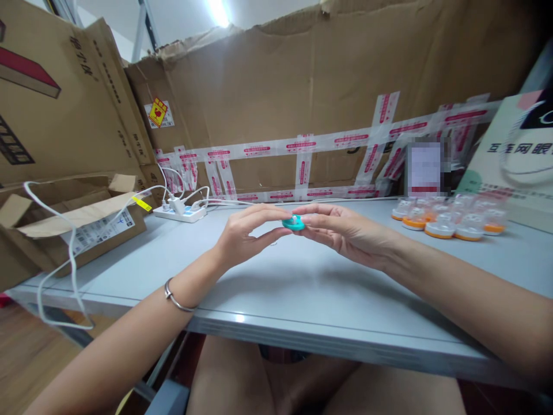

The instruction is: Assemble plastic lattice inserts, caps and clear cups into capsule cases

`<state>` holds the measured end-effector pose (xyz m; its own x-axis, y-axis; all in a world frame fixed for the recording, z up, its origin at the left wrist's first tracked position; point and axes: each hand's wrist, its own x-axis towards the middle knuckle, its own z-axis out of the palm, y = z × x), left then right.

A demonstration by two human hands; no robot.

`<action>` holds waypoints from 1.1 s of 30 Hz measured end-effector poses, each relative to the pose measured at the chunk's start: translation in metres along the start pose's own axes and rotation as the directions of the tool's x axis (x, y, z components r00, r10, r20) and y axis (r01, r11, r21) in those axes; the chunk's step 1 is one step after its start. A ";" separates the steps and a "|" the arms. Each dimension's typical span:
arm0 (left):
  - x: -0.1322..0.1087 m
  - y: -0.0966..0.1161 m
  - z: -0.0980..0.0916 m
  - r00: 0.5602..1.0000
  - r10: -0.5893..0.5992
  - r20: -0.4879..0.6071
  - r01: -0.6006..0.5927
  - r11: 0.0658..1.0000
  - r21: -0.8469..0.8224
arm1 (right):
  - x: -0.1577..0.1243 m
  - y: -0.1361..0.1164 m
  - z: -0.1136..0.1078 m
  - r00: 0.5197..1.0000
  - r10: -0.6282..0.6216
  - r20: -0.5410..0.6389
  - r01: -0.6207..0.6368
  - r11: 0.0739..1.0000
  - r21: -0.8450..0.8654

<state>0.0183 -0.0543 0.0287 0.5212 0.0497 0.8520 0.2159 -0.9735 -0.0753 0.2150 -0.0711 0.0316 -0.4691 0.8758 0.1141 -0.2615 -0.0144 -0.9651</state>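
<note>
A small teal round piece with a pale bit near its top is held just above the table, in front of me. My left hand pinches its left side between thumb and fingers, and a metal bracelet circles that wrist. From the right, my right hand grips the same piece, its thumb and fingers close to the left fingertips. Fingers cover part of the piece, so I cannot tell its exact kind.
Several clear-topped pieces with orange or white bases stand at the right. A power strip with white cables lies at the left, by an opened cardboard box. A large taped carton walls off the back. A paper bag stands far right.
</note>
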 end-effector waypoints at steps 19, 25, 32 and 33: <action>-0.001 0.001 0.001 0.997 0.057 0.048 -0.059 0.997 0.057 | -0.001 0.000 0.001 0.992 0.106 -0.067 -0.100 0.991 0.092; -0.001 0.001 0.001 0.994 0.079 0.080 -0.085 0.993 0.076 | 0.000 0.002 0.002 0.988 0.124 -0.090 -0.115 0.988 0.101; -0.002 0.001 0.001 0.990 0.095 0.109 -0.106 0.989 0.107 | 0.000 0.004 0.001 0.988 0.122 -0.100 -0.109 0.987 0.121; -0.002 0.001 0.001 0.989 0.096 0.112 -0.109 0.988 0.111 | 0.000 0.004 0.001 0.988 0.122 -0.099 -0.109 0.986 0.123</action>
<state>0.0179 -0.0547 0.0261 0.6284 -0.0196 0.7776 0.2486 -0.9422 -0.2246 0.2128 -0.0716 0.0280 -0.4118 0.9108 -0.0283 -0.3102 -0.1693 -0.9355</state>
